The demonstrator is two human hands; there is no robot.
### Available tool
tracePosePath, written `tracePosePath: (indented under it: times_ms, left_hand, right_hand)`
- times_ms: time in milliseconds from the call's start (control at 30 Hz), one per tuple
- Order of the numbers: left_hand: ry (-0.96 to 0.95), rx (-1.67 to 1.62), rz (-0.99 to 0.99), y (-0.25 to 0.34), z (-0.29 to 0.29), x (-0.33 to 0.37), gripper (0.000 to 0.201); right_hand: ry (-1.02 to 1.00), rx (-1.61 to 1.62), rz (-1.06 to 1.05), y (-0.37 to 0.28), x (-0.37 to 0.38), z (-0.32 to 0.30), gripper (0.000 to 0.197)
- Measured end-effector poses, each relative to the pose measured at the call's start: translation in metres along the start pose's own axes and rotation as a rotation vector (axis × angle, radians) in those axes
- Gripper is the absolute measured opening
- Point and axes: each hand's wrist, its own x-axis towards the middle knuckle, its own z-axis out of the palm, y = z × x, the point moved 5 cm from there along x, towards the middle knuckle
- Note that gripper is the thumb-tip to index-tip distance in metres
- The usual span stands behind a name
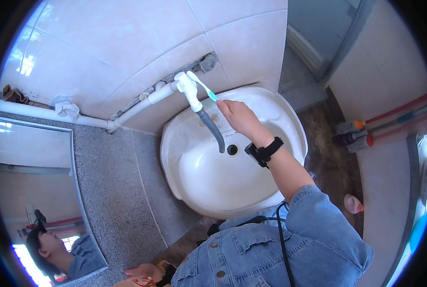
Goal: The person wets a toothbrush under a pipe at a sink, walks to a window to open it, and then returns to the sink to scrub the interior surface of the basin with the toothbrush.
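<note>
My right hand [239,116] is closed round the handle of a white and teal toothbrush [204,87]. The brush head rests against or right beside the top of a white plastic tap [185,86]; I cannot tell if it touches. A grey flexible hose [211,129] hangs from the tap and ends by the drain hole [232,149] of the white washbasin [194,191]. At the lower edge, beside the grey counter, my left hand [140,273] is partly cut off. Its visible fingers look loose and apart, holding nothing I can see.
A white pipe [141,106] runs along the tiled wall, with a pale cloth [67,109] over it. A framed mirror [36,191] lies on the grey speckled counter [108,191]. Brushes with long red handles [395,110] and a pink bottle [352,204] are at the right.
</note>
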Motion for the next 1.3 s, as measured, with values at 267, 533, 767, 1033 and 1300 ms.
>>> tracePosePath:
  times_ms: [267,533,767,1033,1300]
  left_hand:
    - [-0.117,-0.242,-0.342,-0.016,-0.003,0.006,0.050]
    - [-0.139,-0.216,-0.376,-0.041,0.032,-0.046,0.046]
    - [-0.181,-1.090,-0.850,-0.034,0.034,-0.050,0.047]
    - [-0.204,-1.149,-0.939,-0.040,0.033,-0.059,0.050]
    - [-0.262,-1.068,-0.861,-0.021,0.035,-0.040,0.056]
  right_hand:
    - [0.068,-0.405,-0.080,0.022,-0.027,0.003,0.035]
    - [0.462,-0.624,-0.324,-0.037,-0.012,-0.008,0.025]
    - [0.433,-0.684,-0.330,-0.031,-0.012,-0.007,0.026]
    - [0.431,-0.617,-0.295,-0.022,-0.021,0.006,0.028]
    - [0.359,-0.447,-0.194,-0.031,-0.004,0.013,0.030]
